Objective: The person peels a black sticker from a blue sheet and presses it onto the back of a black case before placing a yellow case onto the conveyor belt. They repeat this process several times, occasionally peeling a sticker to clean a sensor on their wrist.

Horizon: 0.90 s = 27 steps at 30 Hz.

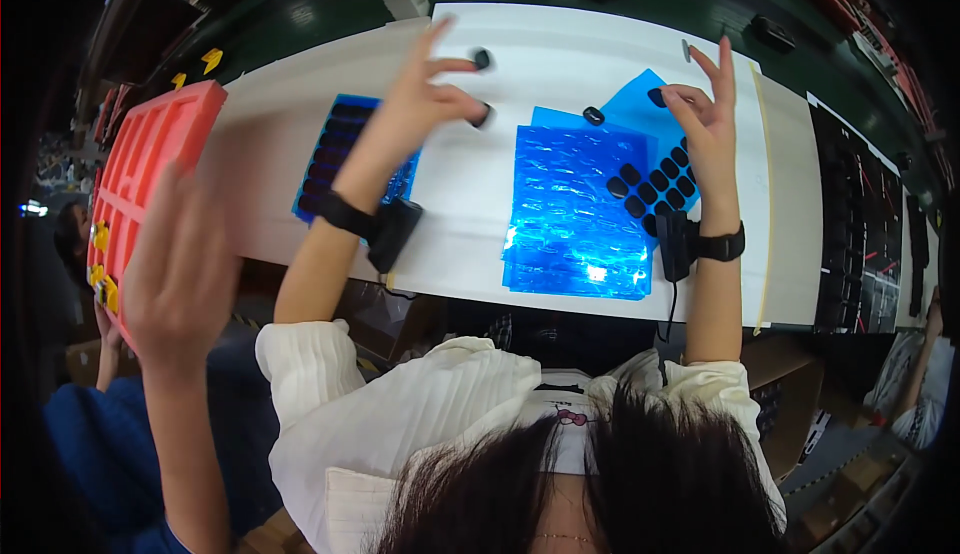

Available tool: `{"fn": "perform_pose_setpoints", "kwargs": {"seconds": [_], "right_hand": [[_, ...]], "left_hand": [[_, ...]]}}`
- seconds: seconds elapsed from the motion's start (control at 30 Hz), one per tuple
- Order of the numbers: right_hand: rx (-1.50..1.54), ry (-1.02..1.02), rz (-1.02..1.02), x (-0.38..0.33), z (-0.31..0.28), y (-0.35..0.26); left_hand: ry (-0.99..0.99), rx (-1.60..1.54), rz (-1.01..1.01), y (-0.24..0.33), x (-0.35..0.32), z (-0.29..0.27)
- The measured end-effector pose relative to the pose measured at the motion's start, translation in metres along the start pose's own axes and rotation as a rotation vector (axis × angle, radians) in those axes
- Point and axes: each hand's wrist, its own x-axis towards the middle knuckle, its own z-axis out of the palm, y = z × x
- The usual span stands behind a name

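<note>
White worktop (560, 64) spans view. Red compartment tray (150, 169) at far left edge, co-worker's blurred hand (180, 274) raised before it. Blue blister sheets (575, 204) at centre, stacked; second blue tray (335, 154) with dark pieces under left forearm. Left hand (425, 104) pinches small black oval piece (483, 114) between thumb and finger, other fingers spread. Right hand (705, 119) above sheet's rows of black pieces (650, 189), fingertips pinched on another black piece (657, 97). Loose piece (593, 115) between hands.

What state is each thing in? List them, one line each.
left hand: raised, pinching a small black part
right hand: raised, fingers at a small black part
blue tray: flat, cells filled with dark parts
blue sheets: stacked flat
red tray: tilted at the table's left edge
</note>
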Motion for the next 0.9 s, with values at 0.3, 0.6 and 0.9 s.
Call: {"fn": "perform_pose_setpoints", "kwargs": {"seconds": [0.3,0.6,0.9], "right_hand": [[-0.157,-0.015,-0.011,0.004,-0.001,0.027],[-0.258,-0.026,0.006,0.011,-0.005,0.031],[-0.27,-0.023,0.031,0.017,-0.009,0.035]], "left_hand": [[-0.315,0.362,0.036,-0.002,0.026,0.106],[-0.292,0.656,0.177,-0.014,0.041,0.113],[-0.071,0.578,0.193,0.0,0.048,0.112]]}}
